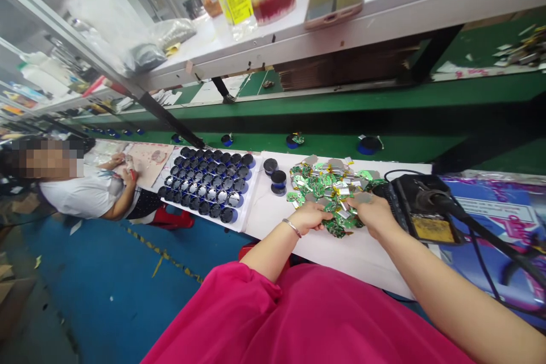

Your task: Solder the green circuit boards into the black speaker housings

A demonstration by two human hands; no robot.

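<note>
A heap of green circuit boards (326,185) with silver and yellow parts lies on the white work surface in front of me. At its near left edge is my left hand (310,217), a bracelet at the wrist. Its fingers are curled in against the boards, and what they hold is hidden. On the heap's right side my right hand (376,215) is closed, its thumb over a grey round piece (362,198) on a board. Left of the heap stand a few round black-and-blue housings (278,180).
A white tray (248,205) of round black housings stands to the left. Right of the heap are a black soldering-iron stand (420,207) with a cable and a blue printed package (499,210). Small housings sit on the green conveyor (260,145). A co-worker (81,187) sits far left.
</note>
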